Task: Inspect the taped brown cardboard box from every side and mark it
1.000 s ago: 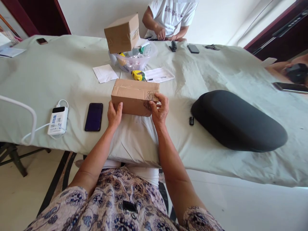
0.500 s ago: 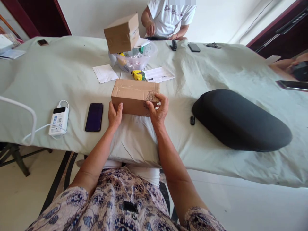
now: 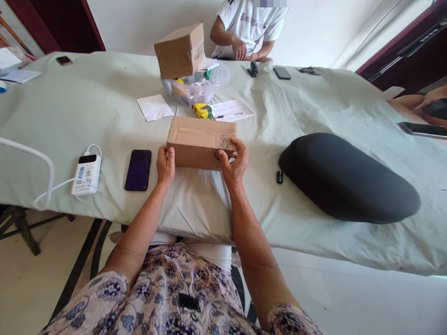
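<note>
A closed brown cardboard box (image 3: 197,156), with dark scribbles near its right corner, lies lengthwise across the cloth-covered table before me. At its left end, my left hand (image 3: 165,166) presses against the side, thumb near the front corner and the other fingers partly hidden. My right hand (image 3: 236,164) grips the opposite end, with thumb on the front face and fingers curled over the scribbled corner. Just behind the box are a yellow tape measure (image 3: 201,110) and a white sheet with a pen (image 3: 218,117).
On the left lie a dark phone (image 3: 138,170) and a white power bank (image 3: 86,175) with a cable. A long black padded seat (image 3: 349,177) fills the right side. Behind stands a clear plastic basin (image 3: 223,80) topped by another box (image 3: 179,53). A person (image 3: 249,28) sits opposite.
The box has shifted slightly right in view. My left thumb has moved from the front face toward the left corner. The right hand keeps its hold. The person opposite has moved a hand.
</note>
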`<state>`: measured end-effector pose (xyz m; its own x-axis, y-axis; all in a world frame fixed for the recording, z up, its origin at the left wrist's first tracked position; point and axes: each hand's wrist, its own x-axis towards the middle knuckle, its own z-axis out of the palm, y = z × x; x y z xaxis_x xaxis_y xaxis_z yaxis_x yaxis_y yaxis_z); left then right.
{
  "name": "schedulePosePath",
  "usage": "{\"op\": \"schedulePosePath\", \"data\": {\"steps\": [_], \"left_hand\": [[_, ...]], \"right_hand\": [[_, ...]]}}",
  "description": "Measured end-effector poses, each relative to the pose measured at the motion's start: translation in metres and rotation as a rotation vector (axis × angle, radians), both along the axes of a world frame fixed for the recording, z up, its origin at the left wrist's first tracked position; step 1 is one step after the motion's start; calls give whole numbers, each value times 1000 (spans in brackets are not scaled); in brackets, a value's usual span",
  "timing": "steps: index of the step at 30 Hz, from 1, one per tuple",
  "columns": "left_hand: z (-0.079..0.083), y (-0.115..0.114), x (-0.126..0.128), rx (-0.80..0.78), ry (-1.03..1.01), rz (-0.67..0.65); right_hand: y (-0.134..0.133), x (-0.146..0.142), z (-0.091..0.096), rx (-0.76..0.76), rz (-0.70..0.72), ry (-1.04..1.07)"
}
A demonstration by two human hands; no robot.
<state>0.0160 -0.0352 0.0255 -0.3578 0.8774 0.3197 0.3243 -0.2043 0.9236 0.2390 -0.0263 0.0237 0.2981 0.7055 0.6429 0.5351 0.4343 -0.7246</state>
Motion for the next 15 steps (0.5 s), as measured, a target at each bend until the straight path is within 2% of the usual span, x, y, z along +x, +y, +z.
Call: {"op": "schedulePosePath", "data": {"steps": [3, 5, 8, 15], "left_hand": [[-1, 3, 1, 73, -56, -73], [-2, 6, 3, 60, -67, -98], [-5, 11, 5, 21, -59, -80], [-6, 11, 9, 54, -111, -90]], "right_hand": [[0, 5, -2, -8, 10, 30], [2, 6, -3, -17, 12, 52], [5, 5, -4, -20, 2, 68], [2, 2, -5, 24, -13, 59]]}}
